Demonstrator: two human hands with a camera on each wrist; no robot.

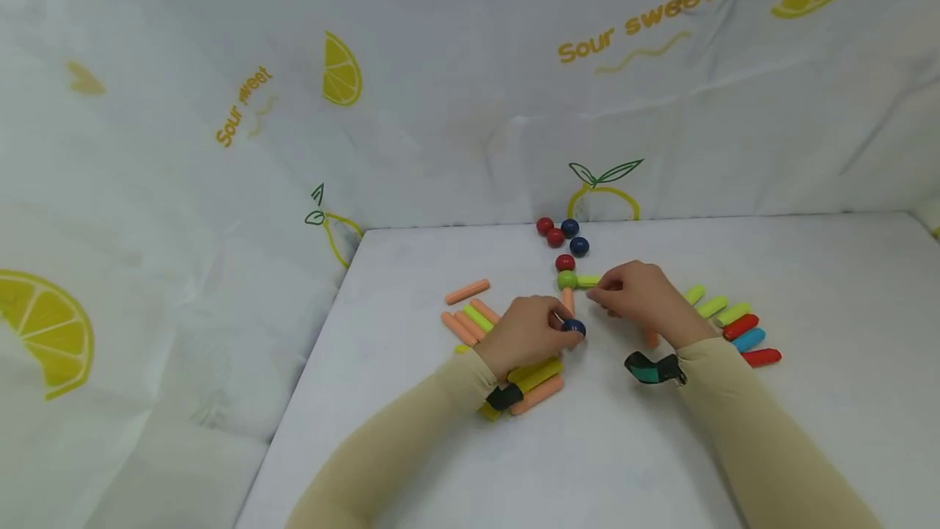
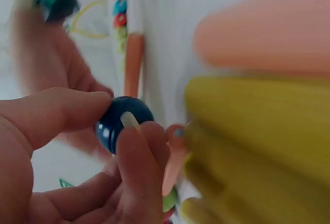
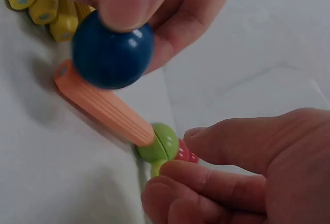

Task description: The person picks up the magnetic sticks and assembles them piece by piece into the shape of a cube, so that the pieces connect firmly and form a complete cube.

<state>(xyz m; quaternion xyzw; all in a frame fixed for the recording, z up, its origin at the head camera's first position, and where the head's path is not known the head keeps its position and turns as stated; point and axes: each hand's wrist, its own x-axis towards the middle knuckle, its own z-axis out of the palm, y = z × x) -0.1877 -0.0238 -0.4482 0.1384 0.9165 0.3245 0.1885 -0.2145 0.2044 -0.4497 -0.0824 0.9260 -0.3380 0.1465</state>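
left hand: the left hand [image 1: 525, 335] pinched a dark blue ball [image 1: 574, 327] between thumb and fingertip, just at the near end of an orange stick [image 1: 568, 300].
right hand: the right hand [image 1: 642, 298] had its thumb and forefinger closed on a light green stick [image 1: 588, 281], which ran toward 3 o'clock from a green ball [image 1: 566, 280].
where the pieces were: the green ball sat near the middle of the white desk [image 1: 411, 431]; the orange stick ran from it toward 6 o'clock, and a red ball [image 1: 565, 262] touched it at 12 o'clock.
handling: judged from the pictures, the blue ball was small, hard, glossy and light, so it could slip or roll; a pinch across its widest part suited it. the sticks looked stiff and ribbed, easiest to hold at mid-length.
spare balls: two red and two blue [image 1: 561, 235] lay clustered at 12 o'clock, near the backdrop.
spare sticks: orange, green and yellow ones [image 1: 470, 317] lay at 9 o'clock of the left hand; green, red and blue ones [image 1: 738, 329] at 3 o'clock of the right.
writing: the lemon-printed cloth [image 1: 220, 104] read "sour sweet".
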